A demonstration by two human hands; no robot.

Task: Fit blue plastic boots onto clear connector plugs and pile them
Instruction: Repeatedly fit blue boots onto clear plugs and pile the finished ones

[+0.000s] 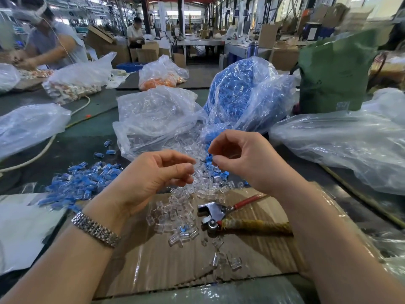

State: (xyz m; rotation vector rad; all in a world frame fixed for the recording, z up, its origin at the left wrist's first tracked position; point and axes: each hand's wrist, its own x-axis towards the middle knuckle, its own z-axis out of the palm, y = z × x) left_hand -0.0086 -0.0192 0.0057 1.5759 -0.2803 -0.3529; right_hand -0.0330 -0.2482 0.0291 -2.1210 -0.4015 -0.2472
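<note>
Two small parts meet above the loose clear plugs (pixel 175 213): the left hand (pixel 151 174) pinches a clear plug (pixel 195 170), the right hand (pixel 238 159) a blue boot (pixel 209 158). Finished blue pieces (pixel 81 183) are piled at left on the table (pixel 87 128); pliers (pixel 221 213) lie on cardboard (pixel 175 266).

blue boots (pixel 72 185), clear plugs (pixel 175 218) — red-handled pliers (pixel 228 212), green bag (pixel 335 73)

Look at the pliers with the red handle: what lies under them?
The pliers rest on a flattened cardboard sheet covered with shiny tape, beside loose clear plugs. Whether any plug is trapped beneath the pliers cannot be seen; the tool covers that spot.
</note>
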